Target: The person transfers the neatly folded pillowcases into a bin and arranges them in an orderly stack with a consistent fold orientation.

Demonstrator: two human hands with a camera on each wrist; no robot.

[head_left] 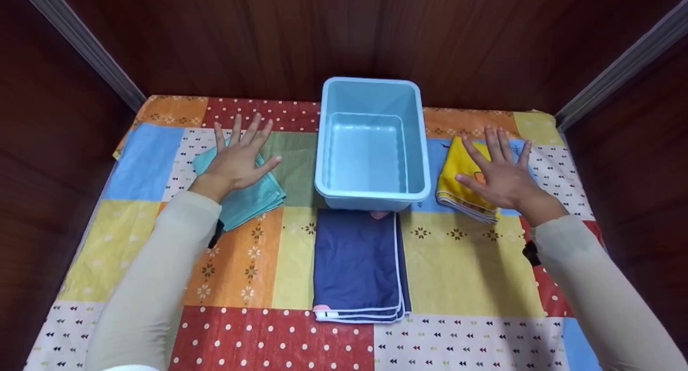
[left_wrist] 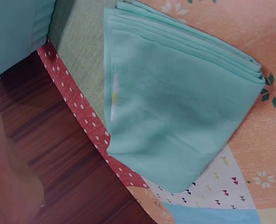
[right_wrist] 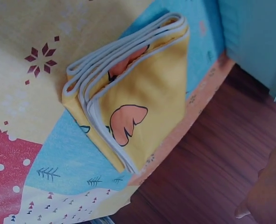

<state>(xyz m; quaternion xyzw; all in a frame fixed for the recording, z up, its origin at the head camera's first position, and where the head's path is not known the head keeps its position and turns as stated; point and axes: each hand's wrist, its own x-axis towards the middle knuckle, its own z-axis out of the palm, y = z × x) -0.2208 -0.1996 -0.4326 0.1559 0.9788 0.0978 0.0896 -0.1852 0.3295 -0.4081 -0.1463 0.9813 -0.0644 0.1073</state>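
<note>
My left hand (head_left: 239, 160) is spread flat, fingers apart, over a folded teal cloth (head_left: 252, 196); the left wrist view shows that cloth (left_wrist: 175, 98) lying in neat layers. On the other side my right hand (head_left: 502, 177), fingers also spread, is over a folded yellow cloth (head_left: 454, 166) with white edging. Orange printed shapes show on this cloth (right_wrist: 161, 93) in the right wrist view. Neither hand grips anything. Between them stands a light blue plastic basin (head_left: 371, 193) with nothing inside. Just in front of it lies a folded navy cloth (head_left: 357, 263) with white edging.
A patchwork-patterned tablecloth (head_left: 462, 269) covers the table. Dark wood panels (head_left: 365, 32) rise at the back and both sides, with metal strips (head_left: 80, 43) at the corners. The basin stands close to the back panel.
</note>
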